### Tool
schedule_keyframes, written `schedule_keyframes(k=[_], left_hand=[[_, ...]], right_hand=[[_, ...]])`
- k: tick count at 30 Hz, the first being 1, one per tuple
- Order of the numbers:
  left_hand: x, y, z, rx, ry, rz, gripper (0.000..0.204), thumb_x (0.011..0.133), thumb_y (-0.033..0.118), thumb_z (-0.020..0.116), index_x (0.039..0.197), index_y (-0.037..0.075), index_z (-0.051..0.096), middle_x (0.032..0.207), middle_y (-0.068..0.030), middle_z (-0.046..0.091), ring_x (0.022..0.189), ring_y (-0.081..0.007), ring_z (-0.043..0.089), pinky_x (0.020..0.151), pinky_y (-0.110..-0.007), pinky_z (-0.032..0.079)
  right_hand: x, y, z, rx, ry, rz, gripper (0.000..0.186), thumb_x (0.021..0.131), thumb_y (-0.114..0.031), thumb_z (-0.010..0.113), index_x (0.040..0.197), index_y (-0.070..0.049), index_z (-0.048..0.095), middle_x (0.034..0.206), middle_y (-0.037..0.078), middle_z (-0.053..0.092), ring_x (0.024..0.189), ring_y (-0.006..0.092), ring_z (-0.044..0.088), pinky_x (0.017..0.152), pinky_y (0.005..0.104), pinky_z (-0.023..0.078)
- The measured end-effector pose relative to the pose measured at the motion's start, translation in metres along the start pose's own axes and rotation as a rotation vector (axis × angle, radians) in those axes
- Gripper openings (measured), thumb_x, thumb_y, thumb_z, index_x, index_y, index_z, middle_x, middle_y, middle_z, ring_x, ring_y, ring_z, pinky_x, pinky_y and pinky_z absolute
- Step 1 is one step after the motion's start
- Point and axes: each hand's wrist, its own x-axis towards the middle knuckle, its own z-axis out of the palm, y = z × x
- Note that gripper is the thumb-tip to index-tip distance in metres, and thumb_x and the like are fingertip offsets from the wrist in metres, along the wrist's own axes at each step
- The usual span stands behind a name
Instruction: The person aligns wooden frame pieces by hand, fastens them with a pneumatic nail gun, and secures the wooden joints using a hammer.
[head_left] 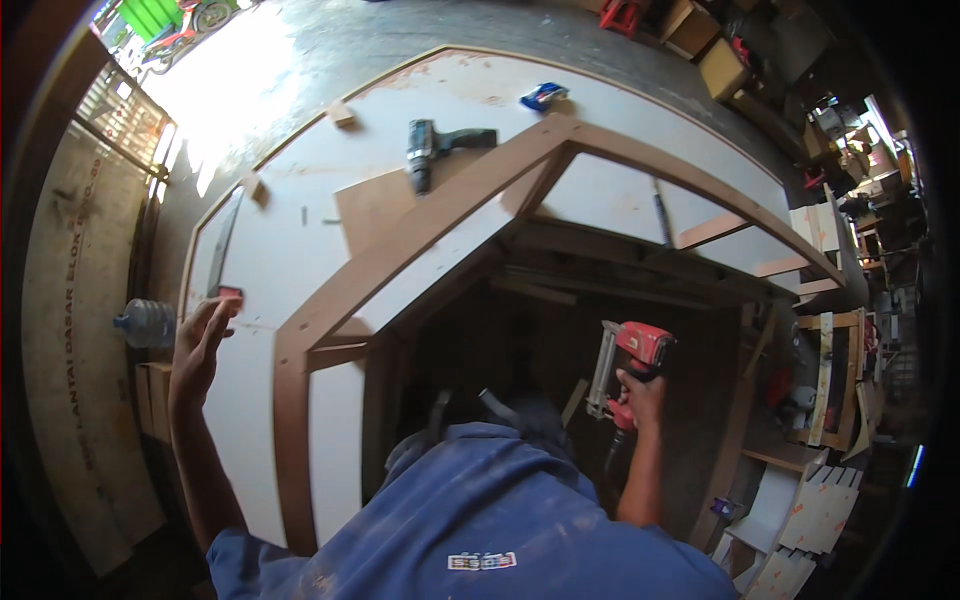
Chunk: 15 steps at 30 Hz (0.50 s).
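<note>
My right hand [643,392] is wrapped round the handle of a red nail gun [642,342], which has a silver magazine and a dark hose fitting below. The tool is held up over the dark opening inside the wooden frame. My left hand [203,342] is raised at the left side of the white panel [390,105], fingers loosely bent and thumb apart, with nothing visible in it. Close to its fingertips is the red handle of a hand saw [228,240], whose blade lies on the panel. An angled brown wooden frame [425,228] stands on the panel between my hands.
A cordless drill [425,155] lies on a plywood piece [372,205]. Small wood blocks [341,116] and a blue packet [543,96] sit near the panel's far edge. A water jug [148,322] stands at the left. Stacked boards [815,510] are at the right.
</note>
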Motion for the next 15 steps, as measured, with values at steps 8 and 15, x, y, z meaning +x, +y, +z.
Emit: schedule_keyframes(k=[8, 15], left_hand=[[0.003, 0.040, 0.111, 0.022, 0.266, -0.218, 0.032, 0.101, 0.027, 0.056, 0.100, -0.004, 0.065, 0.086, -0.0052, 0.061, 0.086, -0.0127, 0.057, 0.077, -0.030, 0.048], [-0.054, 0.086, 0.195, 0.601, 1.324, 0.040, 0.015, 0.094, 0.013, 0.063, 0.088, -0.001, 0.065, 0.084, -0.0141, 0.067, 0.077, -0.0268, 0.065, 0.074, -0.036, 0.051]], right_hand=[[0.249, -0.087, -0.014, 0.204, -0.278, 0.216, 0.022, 0.080, -0.018, 0.080, 0.089, -0.008, 0.061, 0.064, 0.001, 0.054, 0.049, 0.0138, 0.054, 0.046, 0.0285, 0.046], [0.452, -0.112, 0.022, 0.251, -0.673, 0.246, 0.030, 0.087, -0.026, 0.073, 0.108, -0.006, 0.066, 0.066, 0.004, 0.055, 0.059, 0.0206, 0.058, 0.058, 0.0385, 0.052]])
